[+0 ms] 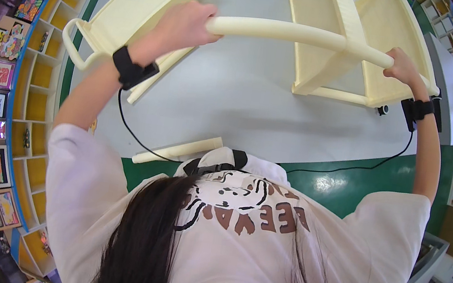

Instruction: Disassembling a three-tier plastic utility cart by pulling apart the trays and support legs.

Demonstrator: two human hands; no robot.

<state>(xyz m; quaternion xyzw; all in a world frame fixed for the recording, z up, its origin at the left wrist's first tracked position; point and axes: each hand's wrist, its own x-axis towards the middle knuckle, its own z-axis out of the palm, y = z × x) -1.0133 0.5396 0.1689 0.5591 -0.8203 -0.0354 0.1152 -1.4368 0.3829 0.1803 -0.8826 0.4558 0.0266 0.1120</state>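
Observation:
A long cream plastic tube spans the space between my hands, held above the table. My left hand is closed around its left end. Farther right, my right hand grips the same tube, a short length of which sticks out past it. Behind and below the tube stands a partly built cream shelf unit with tray-like panels. A small caster shows at its lower right corner. Whether the tube touches the unit, I cannot tell.
Another cream tray shelf with a looped handle lies at the left on the pale grey table. A loose cream tube rests at the near edge. Black cables run from my wrist straps. Cubby shelves line the left side.

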